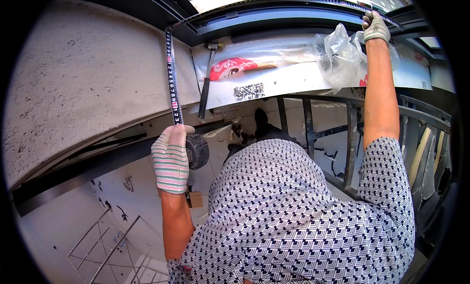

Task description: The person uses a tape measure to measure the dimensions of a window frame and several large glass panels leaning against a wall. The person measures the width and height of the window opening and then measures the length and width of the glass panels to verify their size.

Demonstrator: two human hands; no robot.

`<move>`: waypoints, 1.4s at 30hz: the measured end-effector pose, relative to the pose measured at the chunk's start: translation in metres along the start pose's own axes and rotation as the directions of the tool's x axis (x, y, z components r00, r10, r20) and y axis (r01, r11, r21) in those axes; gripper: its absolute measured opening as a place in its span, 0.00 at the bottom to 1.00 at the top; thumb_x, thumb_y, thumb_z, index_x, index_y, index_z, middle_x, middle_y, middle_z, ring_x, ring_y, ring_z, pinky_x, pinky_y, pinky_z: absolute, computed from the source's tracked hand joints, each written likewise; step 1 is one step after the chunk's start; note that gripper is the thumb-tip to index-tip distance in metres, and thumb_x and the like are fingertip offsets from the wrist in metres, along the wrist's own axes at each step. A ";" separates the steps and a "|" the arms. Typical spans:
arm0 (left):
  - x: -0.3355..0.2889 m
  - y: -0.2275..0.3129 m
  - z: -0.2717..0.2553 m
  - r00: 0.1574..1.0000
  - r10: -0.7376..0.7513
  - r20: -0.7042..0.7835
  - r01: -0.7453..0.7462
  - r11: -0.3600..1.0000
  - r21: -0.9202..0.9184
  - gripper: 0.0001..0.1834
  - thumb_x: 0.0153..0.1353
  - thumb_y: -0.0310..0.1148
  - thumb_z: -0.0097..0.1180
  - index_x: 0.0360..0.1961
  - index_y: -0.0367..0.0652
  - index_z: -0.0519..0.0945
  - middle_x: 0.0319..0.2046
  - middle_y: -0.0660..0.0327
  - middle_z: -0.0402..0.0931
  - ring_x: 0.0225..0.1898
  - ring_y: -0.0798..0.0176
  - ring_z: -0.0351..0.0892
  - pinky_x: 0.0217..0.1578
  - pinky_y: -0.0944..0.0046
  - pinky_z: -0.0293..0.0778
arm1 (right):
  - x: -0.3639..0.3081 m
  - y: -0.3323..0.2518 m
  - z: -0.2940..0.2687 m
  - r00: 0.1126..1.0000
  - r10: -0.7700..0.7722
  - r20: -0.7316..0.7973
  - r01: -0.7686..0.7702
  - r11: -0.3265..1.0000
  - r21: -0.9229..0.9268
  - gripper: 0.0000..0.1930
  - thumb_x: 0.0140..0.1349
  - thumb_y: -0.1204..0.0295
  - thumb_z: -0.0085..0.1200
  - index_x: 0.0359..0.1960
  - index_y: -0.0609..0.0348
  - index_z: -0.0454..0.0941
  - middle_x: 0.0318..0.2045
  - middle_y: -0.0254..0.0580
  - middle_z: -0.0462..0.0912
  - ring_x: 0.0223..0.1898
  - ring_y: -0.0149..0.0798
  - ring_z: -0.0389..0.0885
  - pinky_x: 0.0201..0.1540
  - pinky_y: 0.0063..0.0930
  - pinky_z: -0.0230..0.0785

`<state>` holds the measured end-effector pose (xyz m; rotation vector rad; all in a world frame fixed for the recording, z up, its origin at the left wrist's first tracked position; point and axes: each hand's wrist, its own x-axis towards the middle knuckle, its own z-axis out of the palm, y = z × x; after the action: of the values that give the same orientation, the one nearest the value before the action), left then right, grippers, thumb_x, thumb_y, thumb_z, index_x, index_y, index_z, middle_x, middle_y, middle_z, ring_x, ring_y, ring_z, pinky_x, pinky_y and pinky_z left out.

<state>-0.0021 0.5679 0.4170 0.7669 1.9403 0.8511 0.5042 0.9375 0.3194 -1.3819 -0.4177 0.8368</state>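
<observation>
A tape measure [198,152] is stretched between two gloved hands. Its dark case hangs beside the left hand [170,159], whose fingers are closed on it where the blade [173,83] comes out; the glove covers part of the case, and the fingers' undersides are hidden. The blade climbs past the left edge of the sill [293,86], bends sharply at the corner of the window frame [279,27] and runs along it to the right hand [376,29]. There the fingers are pinched on the blade; a short length goes past them, its very end hard to make out against the dark frame.

On the sill lies one hammer [207,81], near the left edge, its handle reaching over the near edge. Beside it are one red printed piece [232,68] and one wooden strip [267,65], partly covered by it. Crumpled clear plastic [338,54] is bunched toward the right end, partly behind the right forearm; whether one bag or several, I cannot tell.

Beyond the near edge stands a metal railing [350,142]. The patterned shirt [293,210] blocks much of the floor, leaving one dark shoe [261,118] clear to see.
</observation>
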 end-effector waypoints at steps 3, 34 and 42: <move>0.001 -0.001 0.001 1.000 -0.004 0.006 0.004 1.000 -0.020 0.18 0.69 0.39 0.48 0.31 0.36 0.83 0.19 0.70 0.71 0.18 0.79 0.63 0.20 0.76 0.61 | 0.001 0.000 -0.001 1.000 -0.002 0.003 0.002 1.000 -0.002 0.08 0.64 0.69 0.55 0.35 0.62 0.75 0.26 0.43 0.83 0.22 0.36 0.81 0.17 0.20 0.67; 0.007 -0.006 -0.002 1.000 0.012 0.024 -0.012 1.000 0.011 0.19 0.69 0.40 0.47 0.33 0.36 0.84 0.21 0.69 0.73 0.21 0.79 0.66 0.23 0.76 0.63 | 0.003 -0.002 -0.002 0.999 0.018 0.050 -0.017 1.000 -0.020 0.08 0.66 0.68 0.53 0.33 0.59 0.74 0.25 0.40 0.81 0.22 0.33 0.79 0.17 0.19 0.64; 0.007 -0.009 0.000 0.999 0.043 0.013 -0.043 0.999 -0.031 0.19 0.70 0.40 0.48 0.32 0.36 0.83 0.18 0.73 0.67 0.19 0.80 0.59 0.20 0.75 0.55 | 0.003 0.000 -0.001 0.999 0.014 0.050 -0.014 1.000 -0.009 0.08 0.66 0.68 0.52 0.33 0.59 0.74 0.25 0.40 0.81 0.21 0.33 0.79 0.16 0.19 0.64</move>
<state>-0.0067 0.5683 0.4059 0.7963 1.9008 0.8977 0.5067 0.9392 0.3188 -1.3756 -0.4512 0.8833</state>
